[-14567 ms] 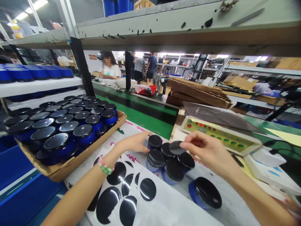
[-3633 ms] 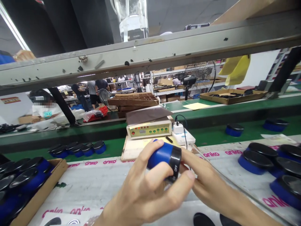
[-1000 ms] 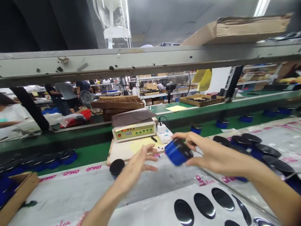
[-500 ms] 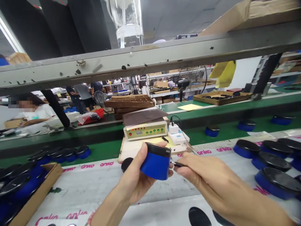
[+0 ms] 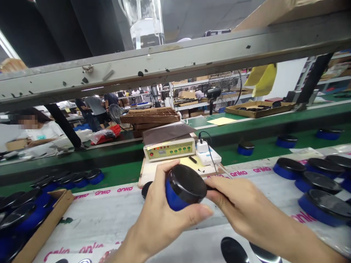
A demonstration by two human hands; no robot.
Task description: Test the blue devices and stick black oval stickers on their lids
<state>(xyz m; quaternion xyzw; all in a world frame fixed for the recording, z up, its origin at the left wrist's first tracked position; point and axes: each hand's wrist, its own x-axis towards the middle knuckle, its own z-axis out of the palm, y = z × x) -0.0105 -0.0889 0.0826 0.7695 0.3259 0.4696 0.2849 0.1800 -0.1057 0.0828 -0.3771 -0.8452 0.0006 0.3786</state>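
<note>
**Blue canister [image 5: 185, 188] cradled above a printed bench [image 5: 90, 223]**

The left grip [image 5: 156, 215] is closed around the canister's blue body, with the palm beneath it and the fingers curving up its side. The canister is held in the air above the bench, tilted so that its round black face points up and toward the right. The right grip [image 5: 236, 204] is curled and closed beside that face. A small dark object [image 5: 211, 188] pokes out from its fingers and appears to touch the canister's rim. Bracing the body in the left palm steadies the canister, so the right hand can work with small, controlled movements and the contact point stays in view.

The right fingers hide most of the dark object, so its kind and shape can't be made out. The left hand hides the canister's underside.

Nearby, a black disc [image 5: 146, 189] sits partly hidden behind the left hand, and more black discs [image 5: 233, 250] are cut off by the bottom edge. Similar canisters [image 5: 318, 186] stand to the right, and others fill a cardboard tray [image 5: 56, 208] to the left. Beyond the bench is a control box with coloured lights [image 5: 169, 149].
</note>
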